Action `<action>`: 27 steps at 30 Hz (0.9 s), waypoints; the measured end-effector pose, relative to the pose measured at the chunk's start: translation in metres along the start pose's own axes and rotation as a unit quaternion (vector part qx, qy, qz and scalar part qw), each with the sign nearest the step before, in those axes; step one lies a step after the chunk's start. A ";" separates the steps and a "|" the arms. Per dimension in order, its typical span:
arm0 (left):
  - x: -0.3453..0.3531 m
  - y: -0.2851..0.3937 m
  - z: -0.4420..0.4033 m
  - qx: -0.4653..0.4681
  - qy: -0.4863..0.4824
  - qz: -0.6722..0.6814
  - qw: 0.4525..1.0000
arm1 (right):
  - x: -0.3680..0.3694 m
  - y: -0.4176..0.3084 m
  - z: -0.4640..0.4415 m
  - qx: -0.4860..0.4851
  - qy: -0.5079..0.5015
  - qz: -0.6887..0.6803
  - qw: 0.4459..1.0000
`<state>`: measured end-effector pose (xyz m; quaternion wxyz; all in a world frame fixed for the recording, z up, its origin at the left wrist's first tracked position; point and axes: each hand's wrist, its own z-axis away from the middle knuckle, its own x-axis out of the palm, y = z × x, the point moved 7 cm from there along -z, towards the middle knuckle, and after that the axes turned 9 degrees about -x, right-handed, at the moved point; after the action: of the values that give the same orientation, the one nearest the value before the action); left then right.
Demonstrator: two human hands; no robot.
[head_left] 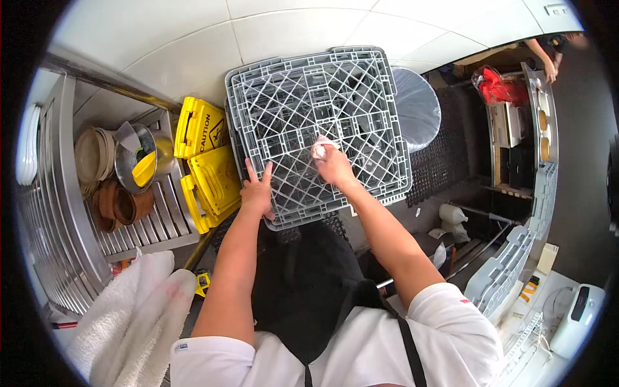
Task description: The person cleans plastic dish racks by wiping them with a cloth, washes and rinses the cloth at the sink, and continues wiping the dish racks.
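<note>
A grey plastic crate (293, 151) with a lattice face stands in front of me against the tiled wall, seemingly on top of others like it. My left hand (256, 193) rests on its near left edge, with fingers spread and stretched over the lattice. A crumpled whitish-pink cloth (319, 147) is bunched in my right hand (336, 168), whose fingers are closed around it. The cloth presses on the lattice near the middle of the crate. Dark shapes show through the openings, too broken up to name.
Yellow caution signs (216, 174) stand left of the crate, by a metal rack (171, 222) with bowls. White towels (138, 316) hang at lower left. A plastic-covered round bin (416, 109) stands to the right. Another person's hand (550, 69) is at the far-right counter.
</note>
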<state>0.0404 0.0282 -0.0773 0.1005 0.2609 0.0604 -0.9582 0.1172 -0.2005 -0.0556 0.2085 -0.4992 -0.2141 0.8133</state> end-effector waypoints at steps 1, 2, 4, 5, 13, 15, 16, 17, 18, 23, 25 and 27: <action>0.001 0.000 -0.001 0.000 0.001 0.000 1.000 | -0.002 -0.003 0.000 0.012 -0.006 0.022 1.000; 0.000 0.000 -0.002 0.000 0.003 0.000 1.000 | -0.003 -0.009 -0.001 0.023 -0.011 0.044 0.999; -0.001 0.000 0.002 -0.006 0.005 0.005 1.000 | 0.005 -0.002 0.003 0.034 -0.024 0.107 0.993; -0.003 0.001 0.005 -0.006 0.005 0.005 1.000 | 0.008 0.002 0.011 0.037 -0.037 0.138 0.989; 0.002 -0.003 0.002 0.005 0.016 0.012 1.000 | 0.035 0.070 0.123 0.008 -0.084 0.197 0.977; 0.004 -0.002 0.000 -0.003 0.015 -0.007 1.000 | 0.032 0.072 0.148 0.036 -0.054 0.162 0.985; 0.004 -0.002 0.000 -0.002 0.017 -0.007 1.000 | 0.027 0.071 0.159 0.050 -0.036 0.144 0.988; 0.005 -0.003 -0.001 0.008 0.026 -0.006 1.000 | 0.018 0.068 0.165 0.059 0.010 0.103 0.993; 0.007 -0.004 -0.003 0.017 0.033 -0.007 0.999 | 0.013 0.072 0.172 0.070 0.044 0.110 0.991; 0.005 -0.003 -0.003 0.050 0.050 0.090 0.993 | 0.004 0.106 0.165 0.055 0.231 -0.141 0.961; 0.006 -0.002 -0.002 0.042 0.083 0.112 0.989 | -0.005 0.103 0.163 0.036 0.280 -0.212 0.936; 0.009 0.001 0.002 0.013 0.134 0.105 0.985 | -0.024 0.099 0.160 0.071 0.297 -0.179 0.935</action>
<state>0.0326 0.0259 -0.0804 0.1883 0.3931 0.0327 -0.8994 -0.0294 -0.3176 -0.0283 0.4396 -0.6555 -0.1697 0.5901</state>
